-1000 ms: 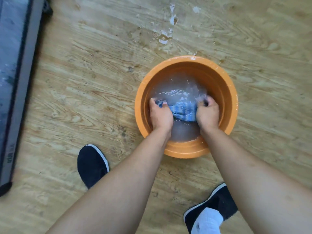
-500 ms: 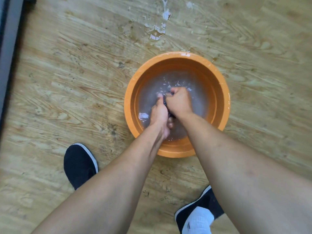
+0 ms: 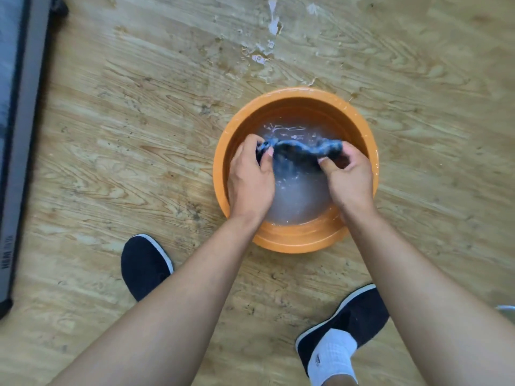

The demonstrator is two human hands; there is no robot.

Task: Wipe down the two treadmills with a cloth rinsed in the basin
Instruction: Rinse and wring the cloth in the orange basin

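An orange basin [image 3: 295, 240] with cloudy water stands on the wooden floor in front of me. A wet blue cloth [image 3: 299, 151] is stretched across the water between both hands. My left hand [image 3: 250, 179] pinches the cloth's left end with thumb and fingers. My right hand [image 3: 349, 179] grips the right end. Along the left edge of the view runs the grey side rail and dark belt of one treadmill [image 3: 25, 135]. No second treadmill is in view.
Water is splashed on the floor [image 3: 264, 54] just beyond the basin. My two feet in dark shoes [image 3: 145, 266] [image 3: 354, 319] stand on the near side of the basin, the right one with a white sock.
The hands were pressed together over the bunched cloth half a second ago; they have moved apart and the cloth is now stretched between them.
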